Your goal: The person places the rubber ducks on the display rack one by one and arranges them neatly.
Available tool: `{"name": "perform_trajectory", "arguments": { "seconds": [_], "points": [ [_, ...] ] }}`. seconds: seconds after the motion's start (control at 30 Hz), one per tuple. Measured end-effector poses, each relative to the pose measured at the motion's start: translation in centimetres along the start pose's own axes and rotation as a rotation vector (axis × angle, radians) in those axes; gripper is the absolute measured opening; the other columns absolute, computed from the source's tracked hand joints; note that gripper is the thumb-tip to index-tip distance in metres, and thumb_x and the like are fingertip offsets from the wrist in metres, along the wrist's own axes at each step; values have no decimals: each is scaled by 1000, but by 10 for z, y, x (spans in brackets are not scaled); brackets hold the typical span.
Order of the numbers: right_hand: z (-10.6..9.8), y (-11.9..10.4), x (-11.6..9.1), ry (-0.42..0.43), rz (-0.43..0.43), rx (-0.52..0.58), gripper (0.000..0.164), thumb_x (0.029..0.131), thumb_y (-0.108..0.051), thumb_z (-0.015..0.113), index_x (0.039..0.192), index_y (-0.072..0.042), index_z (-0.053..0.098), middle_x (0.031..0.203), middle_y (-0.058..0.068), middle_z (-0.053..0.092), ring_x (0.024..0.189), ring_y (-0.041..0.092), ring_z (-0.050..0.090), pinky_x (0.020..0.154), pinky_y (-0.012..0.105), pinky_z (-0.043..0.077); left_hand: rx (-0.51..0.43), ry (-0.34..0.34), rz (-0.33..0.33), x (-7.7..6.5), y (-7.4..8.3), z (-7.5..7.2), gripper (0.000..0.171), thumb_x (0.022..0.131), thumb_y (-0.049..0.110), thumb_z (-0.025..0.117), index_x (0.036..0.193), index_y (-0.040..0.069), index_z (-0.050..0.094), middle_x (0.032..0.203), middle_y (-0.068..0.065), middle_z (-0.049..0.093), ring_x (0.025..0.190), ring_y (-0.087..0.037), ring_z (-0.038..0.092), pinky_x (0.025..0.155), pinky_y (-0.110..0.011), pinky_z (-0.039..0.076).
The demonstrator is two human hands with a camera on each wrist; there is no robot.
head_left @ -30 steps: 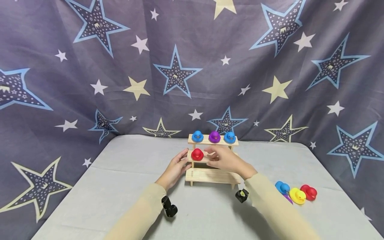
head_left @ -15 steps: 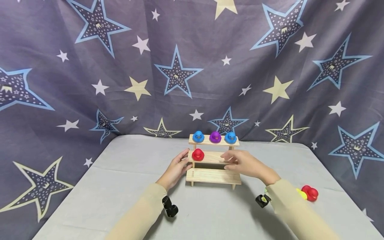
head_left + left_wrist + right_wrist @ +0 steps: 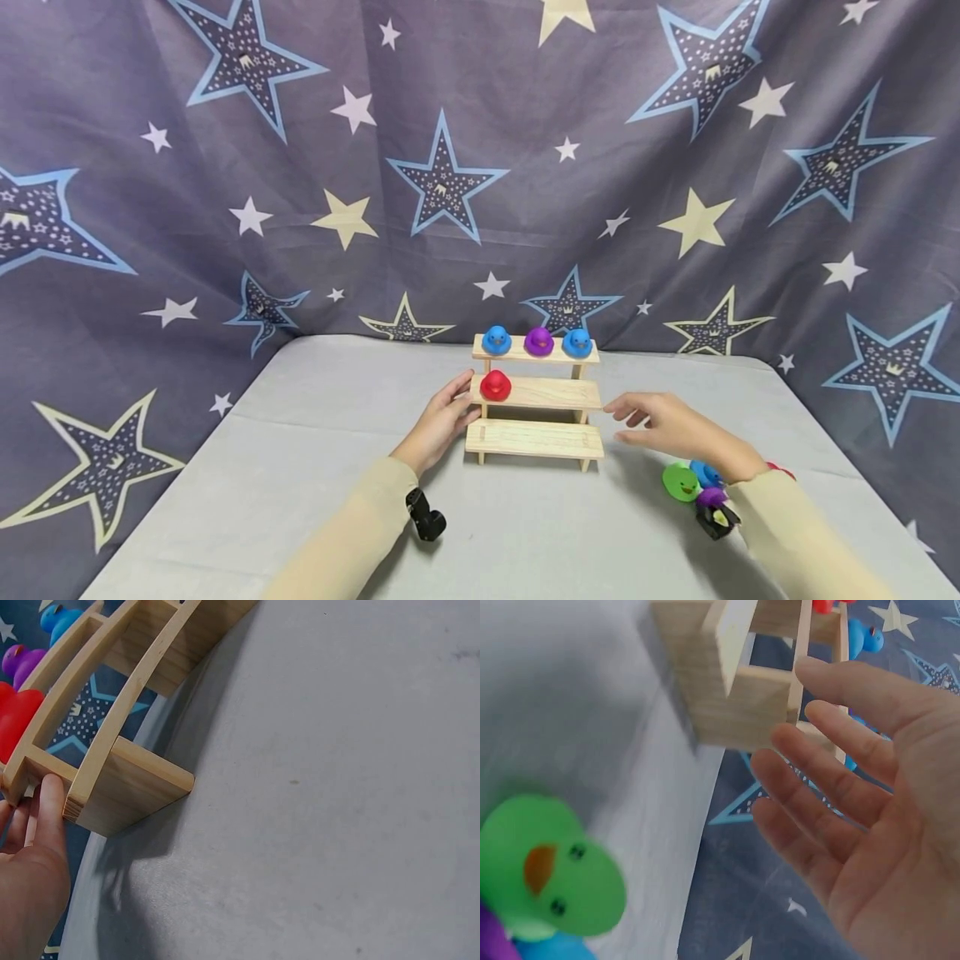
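Note:
A three-tier wooden stand [image 3: 536, 439] stands mid-table. Its top shelf bears a blue rubber duck [image 3: 497, 340], a purple duck [image 3: 538, 342] and another blue duck [image 3: 577, 342]. On the left of the middle shelf sits a red duck [image 3: 495, 386]; the bottom shelf is bare. My left hand [image 3: 441, 423] grips the stand's left end at middle-shelf height, thumb and fingertips against the wood [image 3: 49, 761]. To the right of the stand, my right hand [image 3: 667, 425] is in the air with fingers loosely bent and nothing in them, its palm [image 3: 900, 847] facing the stand.
A group of ducks lies on the right of the grey-covered table [image 3: 315, 467]: a green duck [image 3: 680, 482], a blue duck [image 3: 706, 474] and a purple duck [image 3: 711, 497]. A red duck [image 3: 782, 469] shows partly behind the right sleeve [image 3: 802, 525]. A star-patterned curtain [image 3: 615, 200] hangs behind.
My right hand has moved right, from beside the red duck over the middle shelf to past the stand's right end. The green duck has come into view; the sleeve now hides the yellow one.

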State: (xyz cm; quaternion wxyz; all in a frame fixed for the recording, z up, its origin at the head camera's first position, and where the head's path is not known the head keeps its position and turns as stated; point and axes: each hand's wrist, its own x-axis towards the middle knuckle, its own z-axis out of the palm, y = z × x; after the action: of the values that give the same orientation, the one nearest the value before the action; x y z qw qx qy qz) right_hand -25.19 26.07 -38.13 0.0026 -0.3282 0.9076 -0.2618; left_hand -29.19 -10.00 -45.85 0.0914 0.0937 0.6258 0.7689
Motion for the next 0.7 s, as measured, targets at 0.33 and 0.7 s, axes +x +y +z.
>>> {"name": "perform_trajectory", "arguments": {
  "seconds": [0.33, 0.7],
  "points": [
    [-7, 10, -30, -49, 48, -1, 36, 91, -25, 75, 121, -7, 68, 114, 9, 70, 96, 25, 68, 81, 44, 62, -2, -5, 2, 0, 1, 0, 54, 107, 5, 38, 158, 1, 21, 159, -23, 22, 141, -40, 36, 114, -38, 42],
    [2, 34, -60, -97, 70, 19, 49, 85, -33, 81, 122, -4, 67, 118, 9, 68, 99, 31, 64, 79, 43, 60, 9, -14, 5, -1, 2, 0, 54, 107, 5, 38, 158, 0, 21, 157, -23, 24, 142, -39, 33, 116, -40, 40]
  ]
}}
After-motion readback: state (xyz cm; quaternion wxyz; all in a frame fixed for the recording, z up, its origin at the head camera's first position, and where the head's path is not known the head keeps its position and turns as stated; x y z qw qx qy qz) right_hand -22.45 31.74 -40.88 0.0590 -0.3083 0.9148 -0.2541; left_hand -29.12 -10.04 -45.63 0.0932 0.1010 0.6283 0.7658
